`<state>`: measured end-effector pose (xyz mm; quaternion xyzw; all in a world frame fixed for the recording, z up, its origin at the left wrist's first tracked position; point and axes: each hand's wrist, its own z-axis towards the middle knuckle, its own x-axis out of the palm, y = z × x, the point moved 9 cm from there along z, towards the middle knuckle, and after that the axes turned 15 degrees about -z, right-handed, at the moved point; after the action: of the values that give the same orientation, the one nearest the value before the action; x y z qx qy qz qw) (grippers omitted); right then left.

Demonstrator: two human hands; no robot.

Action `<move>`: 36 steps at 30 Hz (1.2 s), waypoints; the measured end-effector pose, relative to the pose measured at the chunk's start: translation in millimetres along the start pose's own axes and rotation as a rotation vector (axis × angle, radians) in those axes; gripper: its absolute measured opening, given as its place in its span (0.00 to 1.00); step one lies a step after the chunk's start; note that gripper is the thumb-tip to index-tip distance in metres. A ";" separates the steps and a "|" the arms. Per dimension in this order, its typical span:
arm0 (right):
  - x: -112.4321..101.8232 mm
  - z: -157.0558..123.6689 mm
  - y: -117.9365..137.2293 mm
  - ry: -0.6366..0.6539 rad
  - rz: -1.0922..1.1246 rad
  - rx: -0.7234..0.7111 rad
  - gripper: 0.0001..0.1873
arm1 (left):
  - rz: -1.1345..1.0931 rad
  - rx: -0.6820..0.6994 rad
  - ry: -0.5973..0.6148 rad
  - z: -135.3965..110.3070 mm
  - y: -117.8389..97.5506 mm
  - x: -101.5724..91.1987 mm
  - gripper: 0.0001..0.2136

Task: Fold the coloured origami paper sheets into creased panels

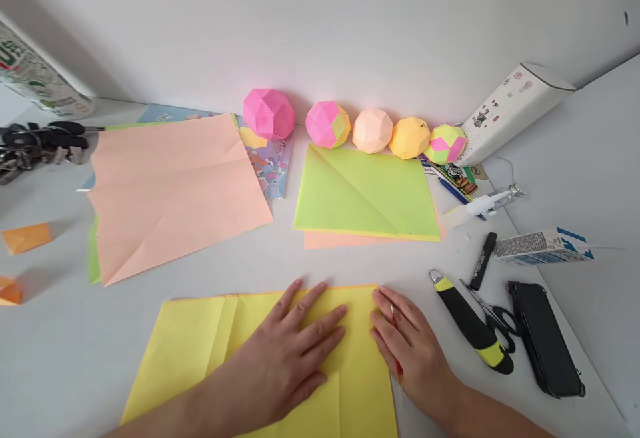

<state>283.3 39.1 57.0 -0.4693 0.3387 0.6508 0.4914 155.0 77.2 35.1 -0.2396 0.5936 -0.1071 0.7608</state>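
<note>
- White desk (60, 371) under my fingers, pale wall (350, 38) beyond them;
- my left hand (287, 358) lies palm down, fingers spread apart, on the yellow sheet (185, 345), which stretches out to both sides of them; its folds run left of my wrist;
- my right hand (420, 358) has its fingers clamped on a thin red tool (399, 368) at the sheet's far right corner; whether they pinch the paper too, I cannot tell;
- beyond my fingertips, a green sheet (370, 191); farther off, five paper balls (373, 131) in a row;
- beyond my left fingers and leftward, a peach sheet (175, 198);
- right of my right fingers, a cutter (465, 318), then scissors (503, 321) and a black case (547, 338).
</note>
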 end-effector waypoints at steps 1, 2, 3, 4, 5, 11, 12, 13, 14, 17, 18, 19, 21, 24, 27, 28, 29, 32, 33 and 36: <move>1.5 -0.5 -0.2 0.013 0.000 0.007 0.11 | 0.003 0.004 0.000 0.1 -0.5 0.1 0.22; 2.6 -1.0 -0.2 0.022 0.000 0.013 0.11 | 0.008 0.003 0.001 0.3 -0.7 0.3 0.22; 3.5 -1.4 -0.1 0.028 -0.002 0.017 0.12 | 0.016 -0.006 0.001 0.4 -0.3 0.7 0.21; 4.2 -1.7 0.0 0.032 -0.003 0.021 0.12 | 0.023 -0.019 0.001 0.5 0.5 1.0 0.20; 4.6 -1.9 0.3 0.034 -0.004 0.021 0.12 | 0.029 -0.029 0.001 0.5 1.2 1.3 0.20; 5.0 -1.7 -1.5 0.029 -0.001 0.033 0.14 | 0.037 -0.024 -0.024 0.1 2.2 0.4 0.21; 5.2 -1.6 -1.8 0.028 0.001 0.034 0.14 | 0.036 -0.029 -0.025 0.2 2.9 0.4 0.21; 5.4 -1.4 -1.7 0.026 0.003 0.032 0.14 | 0.034 -0.032 -0.023 0.4 3.3 0.7 0.22; 5.3 -1.1 -1.7 0.021 0.005 0.031 0.14 | 0.033 -0.033 -0.023 0.7 3.4 0.8 0.22; 5.0 -0.2 -1.8 0.010 0.009 0.036 0.13 | 0.037 -0.034 -0.032 1.6 3.0 0.2 0.22; 5.1 0.0 -1.9 0.009 0.009 0.039 0.14 | 0.039 -0.035 -0.035 1.8 2.9 -0.2 0.22; 5.4 0.1 -1.9 0.010 0.010 0.041 0.14 | 0.039 -0.036 -0.037 1.9 2.8 -0.5 0.22; 6.1 -0.3 -1.8 0.014 0.014 0.041 0.15 | 0.036 -0.039 -0.037 2.1 2.7 -0.9 0.21; 7.9 -2.3 -1.6 0.024 0.024 0.035 0.17 | 0.026 -0.042 -0.033 1.9 2.7 -0.6 0.22; 9.3 -4.4 -1.8 0.031 0.028 0.033 0.17 | 0.022 -0.044 -0.030 1.2 3.4 1.2 0.22; 9.2 -4.7 -2.0 0.029 0.025 0.034 0.17 | 0.022 -0.044 -0.029 0.9 3.7 1.9 0.22; 9.1 -4.8 -2.2 0.027 0.022 0.035 0.17 | 0.023 -0.043 -0.029 0.6 3.8 2.7 0.22; 8.0 -4.1 -1.8 0.016 0.008 0.027 0.16 | 0.028 -0.040 -0.032 -0.7 3.2 4.3 0.23; 7.4 -3.7 -1.3 0.012 0.004 0.021 0.15 | 0.030 -0.040 -0.034 -1.2 2.5 4.6 0.23; 4.7 -2.6 1.0 0.001 -0.001 -0.004 0.15 | 0.037 -0.050 -0.030 -2.7 -0.5 5.5 0.23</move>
<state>282.8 37.9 51.7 -0.4708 0.3374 0.6508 0.4908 154.0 73.6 30.2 -0.2490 0.5889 -0.0744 0.7653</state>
